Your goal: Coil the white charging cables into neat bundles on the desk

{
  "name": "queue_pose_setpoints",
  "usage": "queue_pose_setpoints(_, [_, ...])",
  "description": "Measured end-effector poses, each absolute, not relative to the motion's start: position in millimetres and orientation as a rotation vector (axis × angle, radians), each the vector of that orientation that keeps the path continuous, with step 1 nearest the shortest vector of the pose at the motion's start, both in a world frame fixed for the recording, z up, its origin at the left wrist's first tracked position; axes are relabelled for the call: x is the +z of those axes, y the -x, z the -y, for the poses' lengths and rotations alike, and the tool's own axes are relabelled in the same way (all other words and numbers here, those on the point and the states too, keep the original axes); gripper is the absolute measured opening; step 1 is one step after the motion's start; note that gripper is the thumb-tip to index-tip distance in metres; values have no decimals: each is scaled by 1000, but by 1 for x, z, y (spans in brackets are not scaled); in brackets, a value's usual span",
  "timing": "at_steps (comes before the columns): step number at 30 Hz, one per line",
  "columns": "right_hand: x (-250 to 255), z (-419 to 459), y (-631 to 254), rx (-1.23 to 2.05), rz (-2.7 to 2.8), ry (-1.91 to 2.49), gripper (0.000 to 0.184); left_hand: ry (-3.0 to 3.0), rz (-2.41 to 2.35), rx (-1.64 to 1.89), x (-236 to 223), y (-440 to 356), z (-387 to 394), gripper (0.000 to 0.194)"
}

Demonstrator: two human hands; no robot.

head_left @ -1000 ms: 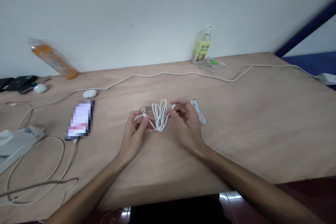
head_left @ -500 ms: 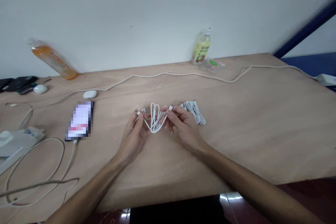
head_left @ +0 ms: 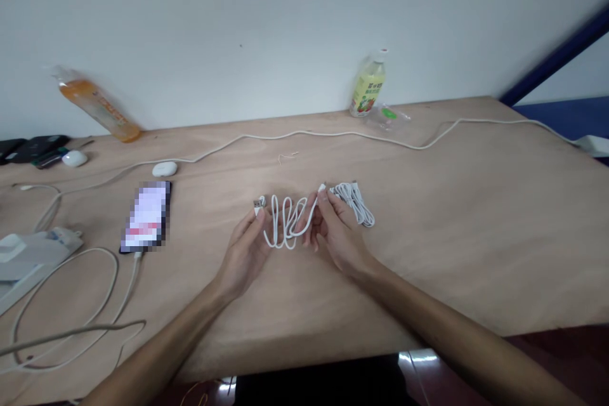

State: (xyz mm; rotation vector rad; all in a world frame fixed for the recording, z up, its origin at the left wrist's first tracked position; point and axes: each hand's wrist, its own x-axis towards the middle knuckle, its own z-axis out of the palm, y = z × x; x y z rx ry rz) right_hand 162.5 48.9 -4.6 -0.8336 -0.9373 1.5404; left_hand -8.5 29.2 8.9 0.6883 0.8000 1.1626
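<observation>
- The bare right hand [head_left: 335, 225] covers part of a coiled white cable bundle [head_left: 361, 208].
- In its fingers, the small white cable plug [head_left: 322, 188] is too small to identify.
- The dark-edged rectangular phone [head_left: 145, 212] has a pixelated screen.
- Lettering blurs on the clear plastic orange-drink bottle [head_left: 98, 104].
- The right edge crops a white rectangular block [head_left: 594, 144].

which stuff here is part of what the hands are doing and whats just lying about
In the work:
white cable, held at both ends
white cable bundle to its right (probably, being alike)

Seemingly just lying about:
phone
white case
orange bottle
yellow-labelled bottle
long cable
</observation>
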Motion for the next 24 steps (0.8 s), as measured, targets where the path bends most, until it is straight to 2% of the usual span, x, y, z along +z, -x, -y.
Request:
queue_pose_setpoints(3, [-1,-50,-164,1580,872,819,59,-690,-824,1167,12,9,-29,50])
queue_pose_setpoints(14, [-6,-48,-163,1626,896,848,54,-700,-831,1223,21,8,-32,57])
queue_pose_setpoints(21, [-6,-47,-163,1616,1000,826,52,-846,-1012,1264,17,6,-31,67])
queue_pose_setpoints(24, [-4,-46,-163,1604,1021,841,51,-874,-1061,1250,15,6,-31,65])
